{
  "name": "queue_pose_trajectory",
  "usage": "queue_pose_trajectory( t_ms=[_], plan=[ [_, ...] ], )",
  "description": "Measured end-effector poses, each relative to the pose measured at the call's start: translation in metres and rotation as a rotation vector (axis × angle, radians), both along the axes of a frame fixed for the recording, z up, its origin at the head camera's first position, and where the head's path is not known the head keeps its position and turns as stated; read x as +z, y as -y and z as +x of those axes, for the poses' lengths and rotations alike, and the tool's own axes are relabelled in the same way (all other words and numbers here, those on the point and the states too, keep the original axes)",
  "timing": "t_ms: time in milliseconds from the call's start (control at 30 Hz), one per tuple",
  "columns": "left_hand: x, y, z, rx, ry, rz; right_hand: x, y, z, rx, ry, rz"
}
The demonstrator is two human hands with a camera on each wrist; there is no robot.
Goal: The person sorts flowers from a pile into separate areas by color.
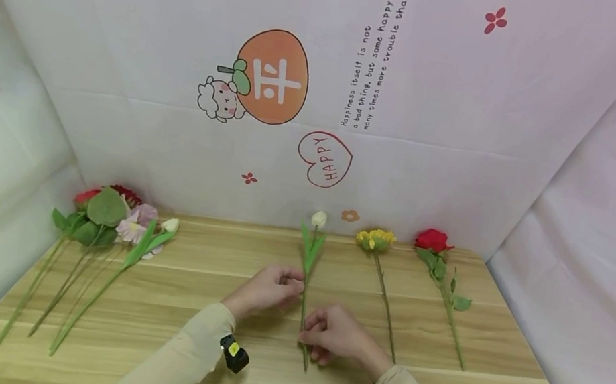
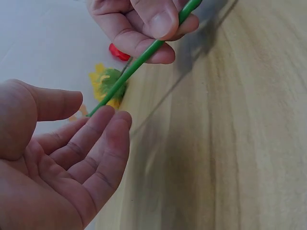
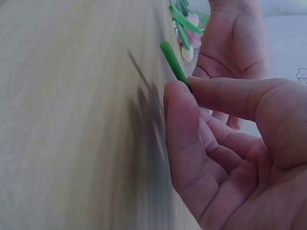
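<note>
A white tulip (image 1: 319, 220) with green leaves is held above the wooden table, its bloom toward the back wall. My right hand (image 1: 337, 336) pinches the lower part of its green stem (image 2: 139, 61) between thumb and finger; the stem's cut end sticks out past the fingertips in the right wrist view. Farther up the stem is my left hand (image 1: 269, 291), its thumb apart from its loosely bent fingers, the fingertips at the stem in the left wrist view. Right of the tulip lies a yellow flower (image 1: 376, 239), and beyond it a red rose (image 1: 433, 240).
At the left of the wooden table (image 1: 200, 249) lies a group of flowers: red blooms, a pink bloom (image 1: 136, 223) and another white tulip (image 1: 170, 225), stems toward the front. Printed white cloth (image 1: 410, 168) stands behind and at both sides.
</note>
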State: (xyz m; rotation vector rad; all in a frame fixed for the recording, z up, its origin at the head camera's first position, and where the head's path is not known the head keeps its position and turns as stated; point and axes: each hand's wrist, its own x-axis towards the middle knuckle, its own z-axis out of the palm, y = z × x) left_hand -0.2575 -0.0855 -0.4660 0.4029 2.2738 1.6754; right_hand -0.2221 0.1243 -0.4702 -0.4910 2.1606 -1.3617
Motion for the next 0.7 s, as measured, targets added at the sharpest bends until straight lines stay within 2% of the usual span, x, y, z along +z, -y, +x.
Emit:
queue_pose_trajectory(
  t_ms=[200,700],
  plan=[
    [-0.0033,-0.001,0.0035,-0.005,0.074,0.016,-0.0016,-0.0003,0.0001,0.003,0.023,0.012],
    [-0.0103,-0.0011,-0.0003,0.001,0.093,0.022,0.0016,-0.0023,0.0033,-0.01,0.058,0.016]
  ],
)
